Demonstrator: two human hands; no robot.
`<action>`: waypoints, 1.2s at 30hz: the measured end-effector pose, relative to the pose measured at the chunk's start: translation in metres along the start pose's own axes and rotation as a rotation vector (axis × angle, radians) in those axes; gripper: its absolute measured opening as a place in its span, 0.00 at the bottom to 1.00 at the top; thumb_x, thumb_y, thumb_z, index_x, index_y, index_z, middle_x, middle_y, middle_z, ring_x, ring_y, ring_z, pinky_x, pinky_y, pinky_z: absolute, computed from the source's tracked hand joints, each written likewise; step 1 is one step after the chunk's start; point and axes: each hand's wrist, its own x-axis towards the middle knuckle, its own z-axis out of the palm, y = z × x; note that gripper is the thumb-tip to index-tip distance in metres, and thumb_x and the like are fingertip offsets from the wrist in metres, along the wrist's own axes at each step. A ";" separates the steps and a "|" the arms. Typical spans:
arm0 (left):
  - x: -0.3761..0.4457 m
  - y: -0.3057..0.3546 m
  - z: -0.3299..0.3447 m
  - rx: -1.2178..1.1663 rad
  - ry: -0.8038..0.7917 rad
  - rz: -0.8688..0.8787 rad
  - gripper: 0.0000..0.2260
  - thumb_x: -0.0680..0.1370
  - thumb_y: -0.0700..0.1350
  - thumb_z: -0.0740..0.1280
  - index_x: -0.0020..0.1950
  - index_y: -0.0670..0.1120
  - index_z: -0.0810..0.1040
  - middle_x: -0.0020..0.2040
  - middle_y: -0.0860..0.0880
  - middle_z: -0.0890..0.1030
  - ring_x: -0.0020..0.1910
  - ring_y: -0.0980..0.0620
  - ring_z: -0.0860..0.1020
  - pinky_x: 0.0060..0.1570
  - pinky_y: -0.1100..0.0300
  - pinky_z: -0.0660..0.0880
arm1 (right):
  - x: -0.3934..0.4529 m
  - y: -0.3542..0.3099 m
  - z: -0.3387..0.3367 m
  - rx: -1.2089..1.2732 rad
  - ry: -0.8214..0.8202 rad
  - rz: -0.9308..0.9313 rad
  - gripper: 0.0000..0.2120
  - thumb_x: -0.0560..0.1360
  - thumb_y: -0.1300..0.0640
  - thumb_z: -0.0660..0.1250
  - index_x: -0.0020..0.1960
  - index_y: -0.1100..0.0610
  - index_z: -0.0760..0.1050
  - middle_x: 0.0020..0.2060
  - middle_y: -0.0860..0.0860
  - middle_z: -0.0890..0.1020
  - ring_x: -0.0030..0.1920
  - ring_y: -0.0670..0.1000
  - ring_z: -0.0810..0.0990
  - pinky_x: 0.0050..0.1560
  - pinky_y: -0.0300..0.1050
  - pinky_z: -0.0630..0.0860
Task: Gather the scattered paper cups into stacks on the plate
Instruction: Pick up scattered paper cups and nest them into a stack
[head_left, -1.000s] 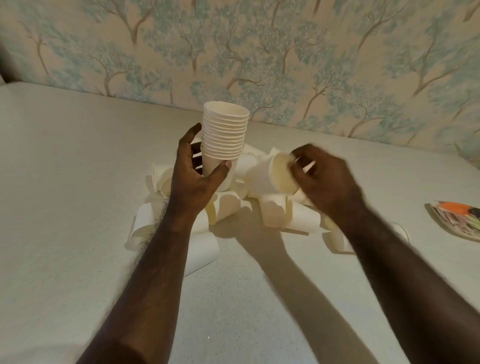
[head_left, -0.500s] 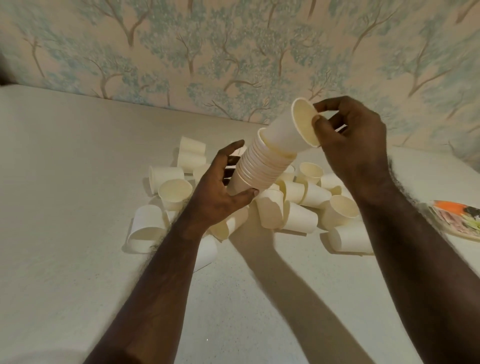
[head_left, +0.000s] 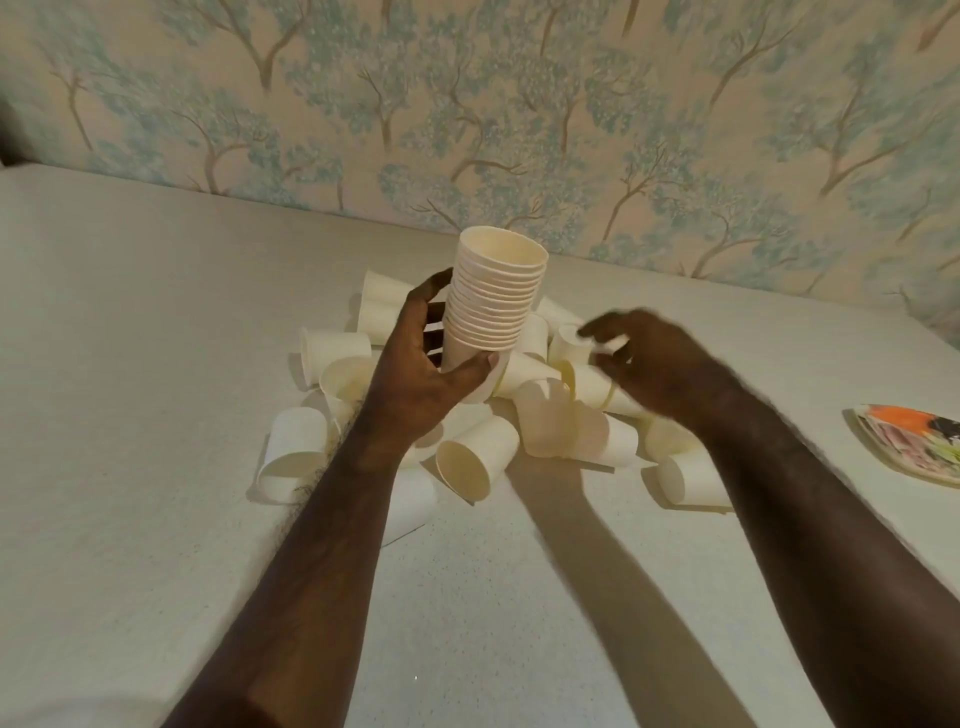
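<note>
Across a pale table (head_left: 156, 322) backed by tree-patterned wallpaper (head_left: 519, 104), loose paper cups (head_left: 519, 431) lie heaped on their sides. To the pile's right, well apart, sits a patterned plate (head_left: 914, 447) (cut off by the frame edge). Above the pile, the left hand (head_left: 421, 384) wraps a nested stack (head_left: 491, 301) near its base, holding it upright. Right of the stack, the blurred right hand (head_left: 660, 364) reaches into the pile, fingers closing around a cup (head_left: 569, 343); whether they grip it, I cannot tell. Gathering appears midway; next, that cup needs turning mouth-up and seating into the stack.
</note>
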 end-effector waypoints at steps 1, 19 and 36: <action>0.000 0.000 -0.001 0.005 0.012 -0.001 0.35 0.71 0.45 0.76 0.72 0.58 0.61 0.63 0.54 0.75 0.58 0.58 0.78 0.49 0.65 0.79 | -0.003 0.004 0.007 -0.082 -0.172 0.018 0.18 0.74 0.54 0.70 0.61 0.38 0.72 0.63 0.48 0.74 0.61 0.53 0.76 0.61 0.52 0.74; 0.001 -0.006 0.004 0.020 0.006 -0.019 0.36 0.71 0.47 0.76 0.74 0.57 0.61 0.63 0.56 0.74 0.57 0.61 0.78 0.45 0.69 0.77 | -0.013 0.028 -0.014 -0.193 -0.234 0.060 0.10 0.75 0.43 0.67 0.53 0.46 0.77 0.53 0.48 0.81 0.49 0.51 0.77 0.48 0.47 0.74; -0.003 -0.004 0.016 0.046 -0.121 0.013 0.38 0.69 0.49 0.78 0.73 0.59 0.61 0.64 0.54 0.75 0.60 0.54 0.77 0.55 0.58 0.79 | -0.021 -0.048 -0.043 0.151 0.293 -0.199 0.14 0.76 0.40 0.63 0.57 0.44 0.77 0.53 0.43 0.83 0.48 0.44 0.82 0.46 0.54 0.81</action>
